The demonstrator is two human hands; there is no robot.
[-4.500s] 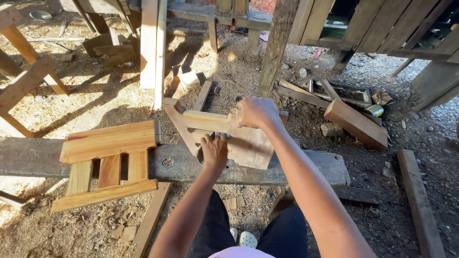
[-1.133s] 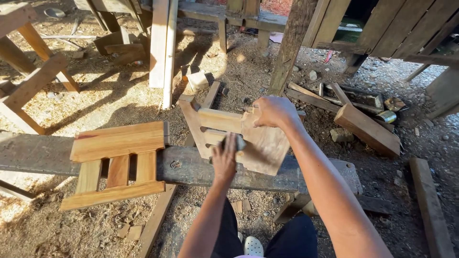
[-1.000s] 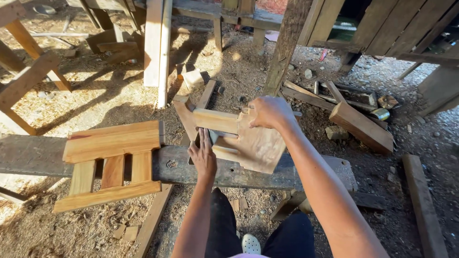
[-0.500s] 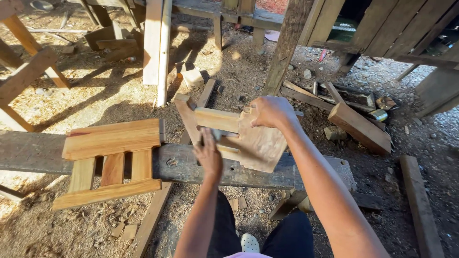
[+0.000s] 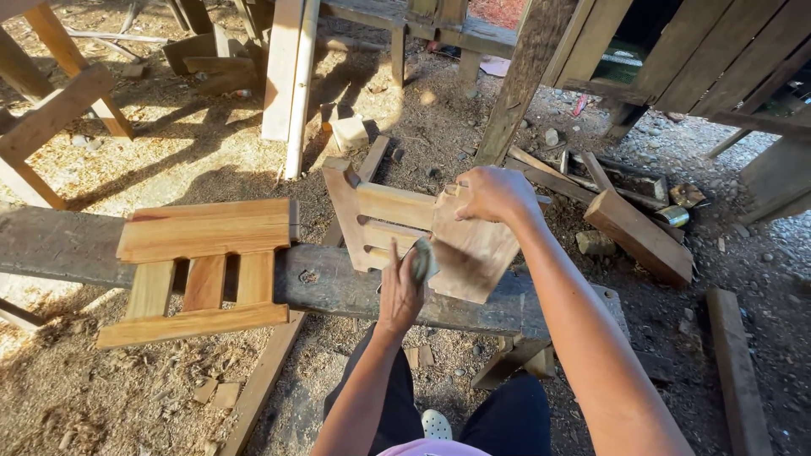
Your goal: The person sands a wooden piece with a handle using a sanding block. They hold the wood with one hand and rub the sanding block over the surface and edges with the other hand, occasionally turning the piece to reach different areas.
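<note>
Resting across the scene from left to right, the weathered plank serves as a bench, and it bears two wooden pieces: a finished slatted panel lying flat at the left, and the slatted frame being worked, propped upright on the plank's middle. The right hand is closed over the frame's far top edge, steadying it. The left hand is curled around a small pad of sandpaper, pressed against the near face of the frame's slats.

The frame stands on a narrow edge, so a hard stroke could well tip it toward the far side or skid it along the plank if the upper grip slackens. The finished panel overhangs the plank's near edge; a jolt to the plank might send it into the sawdust below. Fingers pushed along raw slat edges risk splinters, and the small pad could slip from the palm
</note>
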